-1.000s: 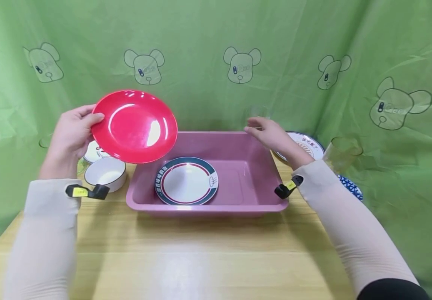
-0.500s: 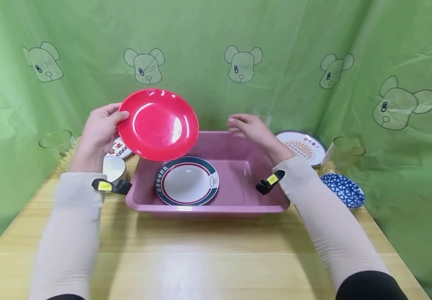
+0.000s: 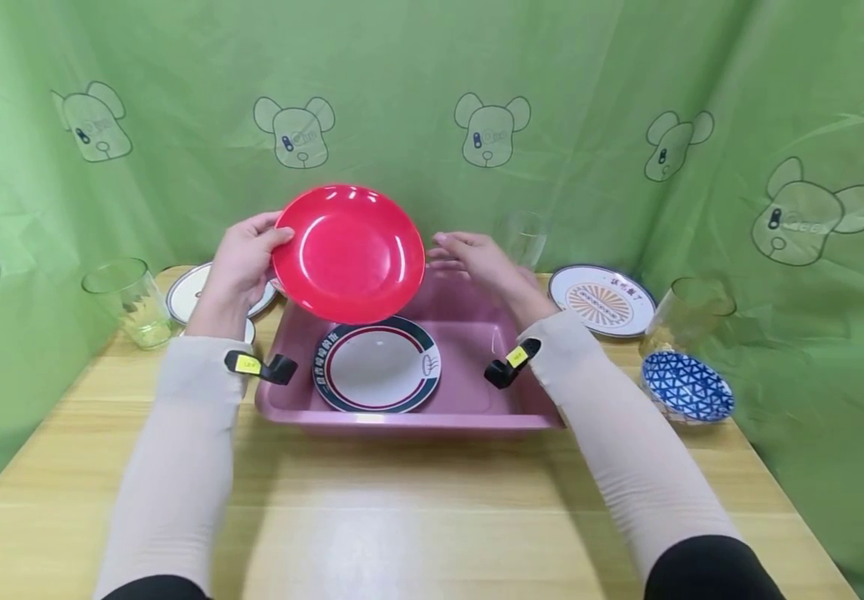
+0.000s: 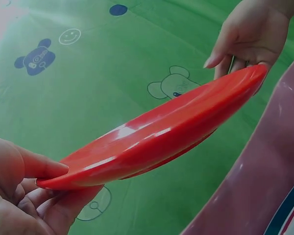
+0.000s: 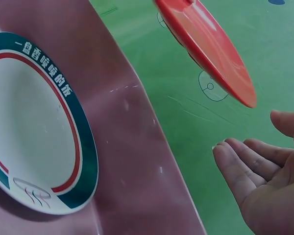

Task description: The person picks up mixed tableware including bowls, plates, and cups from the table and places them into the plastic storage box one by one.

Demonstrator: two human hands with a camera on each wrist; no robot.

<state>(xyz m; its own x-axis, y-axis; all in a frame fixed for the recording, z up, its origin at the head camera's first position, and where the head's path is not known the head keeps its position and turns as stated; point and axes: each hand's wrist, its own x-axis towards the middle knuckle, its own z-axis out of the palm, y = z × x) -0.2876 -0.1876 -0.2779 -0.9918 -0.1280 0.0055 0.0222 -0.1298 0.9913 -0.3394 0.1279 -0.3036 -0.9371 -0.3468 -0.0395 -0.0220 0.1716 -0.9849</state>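
My left hand (image 3: pixel 247 254) pinches the left rim of a red plate (image 3: pixel 349 254), thumb on top and fingers beneath. The plate is held tilted above the back of a pink basin (image 3: pixel 476 419). Just off the plate's right rim is my right hand (image 3: pixel 480 262); in the right wrist view its fingers (image 5: pixel 250 169) are spread apart from the red plate (image 5: pixel 213 54), with a gap between. Inside the basin, on its left side, lies a white plate (image 3: pixel 375 371) with a dark green and red border and printed characters.
Left of the basin stand a clear glass (image 3: pixel 127 304) and a white plate (image 3: pixel 187 292), with a bowl partly hidden by my left arm. At right are a patterned plate (image 3: pixel 602 302), another glass (image 3: pixel 686 312) and a blue-patterned bowl (image 3: pixel 686 387). A glass (image 3: pixel 525 242) stands behind the basin.
My left hand has carried the red plate rightward, from the basin's left side to over its back. My right hand has moved left, close to the plate's right rim.
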